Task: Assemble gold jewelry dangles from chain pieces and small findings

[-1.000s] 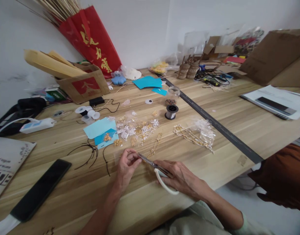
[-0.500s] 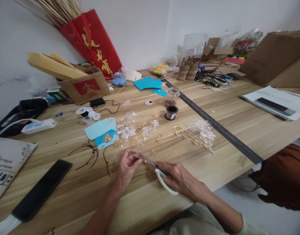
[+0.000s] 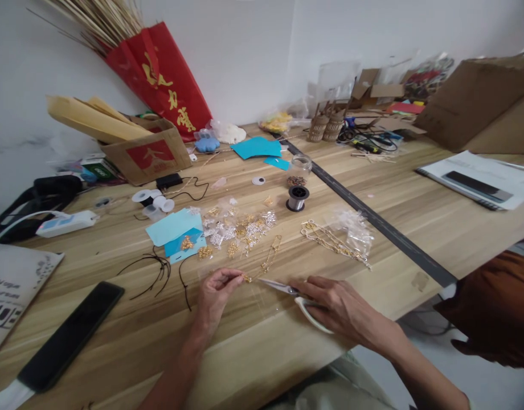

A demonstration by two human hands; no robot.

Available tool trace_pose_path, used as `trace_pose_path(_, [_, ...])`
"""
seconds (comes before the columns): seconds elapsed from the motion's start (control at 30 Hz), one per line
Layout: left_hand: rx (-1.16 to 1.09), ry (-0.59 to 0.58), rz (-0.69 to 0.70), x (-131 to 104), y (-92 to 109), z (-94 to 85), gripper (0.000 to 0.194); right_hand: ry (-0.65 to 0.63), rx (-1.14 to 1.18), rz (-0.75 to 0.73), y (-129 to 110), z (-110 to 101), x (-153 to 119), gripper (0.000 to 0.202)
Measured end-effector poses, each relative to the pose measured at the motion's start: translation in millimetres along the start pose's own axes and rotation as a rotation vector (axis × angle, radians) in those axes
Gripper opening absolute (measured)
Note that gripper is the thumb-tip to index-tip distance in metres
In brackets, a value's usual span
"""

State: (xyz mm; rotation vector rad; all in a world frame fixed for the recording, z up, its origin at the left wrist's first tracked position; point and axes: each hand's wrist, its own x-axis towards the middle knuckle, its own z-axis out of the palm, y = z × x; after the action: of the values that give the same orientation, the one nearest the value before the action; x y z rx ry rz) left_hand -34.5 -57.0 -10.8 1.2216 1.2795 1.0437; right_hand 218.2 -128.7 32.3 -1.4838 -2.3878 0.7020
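Note:
My left hand (image 3: 219, 287) pinches one end of a gold chain (image 3: 266, 265), which trails across the table away from me. Gripped in my right hand (image 3: 336, 304) is a pair of scissors (image 3: 311, 313) with white handles, its blades pointing left, a little apart from the left fingertips. Beyond the hands lie small gold and silver jewellery findings (image 3: 249, 228) in a loose heap. Gold beads (image 3: 187, 243) rest on blue card (image 3: 170, 226). A second beaded chain (image 3: 330, 239) lies to the right, partly by a crumpled clear plastic bag (image 3: 353, 228).
Behind the findings stand a spool of wire (image 3: 297, 199) and a glass jar (image 3: 299, 171) of beads. Black cords (image 3: 153, 273) and a black phone-like slab (image 3: 72, 336) are on the left. A dark strip (image 3: 364, 210) crosses the table; a notebook (image 3: 479, 179) lies at right.
My right hand has drawn the scissors to the right, away from my left fingertips. The left hand has shifted slightly and still pinches the chain end.

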Motion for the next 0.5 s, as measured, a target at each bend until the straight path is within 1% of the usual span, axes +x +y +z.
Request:
trace_pose_path(0.1, [0.024, -0.006, 0.004, 1, 3, -1.9, 0.013, -0.023, -0.141, -0.01, 6, 1, -7, 0.022])
trace_pose_path(0.2, [0.065, -0.003, 0.051, 1, 8, -3.3, 0.013, -0.031, -0.211, -0.069, 7, 7, -8, 0.02])
trace_pose_path(0.4, [0.207, -0.02, 0.294, -2, 26, -3.0, 0.006, 0.02, -0.29, -0.123, -1, 15, 0, 0.019])
trace_pose_path(0.5, [0.266, -0.048, 0.37, -3, 37, -3.5, 0.004, 0.027, -0.291, -0.175, -4, 17, 4, 0.02])
